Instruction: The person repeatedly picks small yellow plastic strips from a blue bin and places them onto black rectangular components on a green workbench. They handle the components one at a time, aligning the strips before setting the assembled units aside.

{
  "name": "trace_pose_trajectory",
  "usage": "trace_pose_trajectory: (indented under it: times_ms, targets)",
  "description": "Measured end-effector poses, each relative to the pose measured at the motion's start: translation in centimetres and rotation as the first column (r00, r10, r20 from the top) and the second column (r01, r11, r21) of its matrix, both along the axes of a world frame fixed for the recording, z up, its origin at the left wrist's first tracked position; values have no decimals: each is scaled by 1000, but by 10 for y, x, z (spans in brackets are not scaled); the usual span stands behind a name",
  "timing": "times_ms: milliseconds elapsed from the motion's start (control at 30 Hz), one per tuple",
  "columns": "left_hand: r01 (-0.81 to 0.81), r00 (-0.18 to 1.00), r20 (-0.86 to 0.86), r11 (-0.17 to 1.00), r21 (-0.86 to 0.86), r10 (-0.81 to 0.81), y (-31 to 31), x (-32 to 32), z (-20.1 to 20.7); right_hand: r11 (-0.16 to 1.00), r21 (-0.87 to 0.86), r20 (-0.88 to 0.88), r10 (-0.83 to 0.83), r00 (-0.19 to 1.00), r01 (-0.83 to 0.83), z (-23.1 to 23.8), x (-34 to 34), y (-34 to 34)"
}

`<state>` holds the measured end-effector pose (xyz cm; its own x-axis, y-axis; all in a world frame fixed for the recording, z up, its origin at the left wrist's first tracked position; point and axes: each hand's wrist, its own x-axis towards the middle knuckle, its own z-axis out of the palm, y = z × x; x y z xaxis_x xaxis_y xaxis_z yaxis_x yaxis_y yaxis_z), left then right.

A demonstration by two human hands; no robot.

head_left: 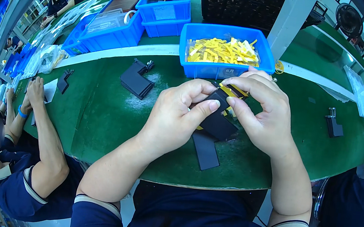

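Both our hands pinch the flat black piece (218,101) above the green table (99,112): left hand (177,113) grips its edge, right hand (260,110) presses a yellow strip (231,91) on, blue bin (202,31) just behind.

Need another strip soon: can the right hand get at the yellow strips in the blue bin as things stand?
Probably yes: the blue bin is open-topped just beyond the right hand, nothing between, though its fingers now pinch a black part.
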<state>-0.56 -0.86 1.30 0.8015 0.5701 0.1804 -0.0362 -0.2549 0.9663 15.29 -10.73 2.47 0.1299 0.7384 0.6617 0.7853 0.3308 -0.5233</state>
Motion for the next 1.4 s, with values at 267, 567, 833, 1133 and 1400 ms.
trace_pose_trajectory:
  times_ms: [267,567,833,1133,1400]
  targets:
    - [43,997,76,980,-194,-29,11,-1,-1,990,142,224,-55,973,23,6,2,-1]
    - [36,999,-6,992,-120,-37,17,-3,-2,997,78,93,-18,996,11,3,4,0]
    - [145,988,-18,964,-221,-152,23,-5,4,996,82,98,16,995,-24,4,9,-1]
    - [114,993,-19,973,-200,-120,20,-3,2,989,125,234,46,971,-77,5,6,2]
    - [218,976,64,928,-304,-208,22,-6,7,975,135,39,-183,982,176,11,9,-5]
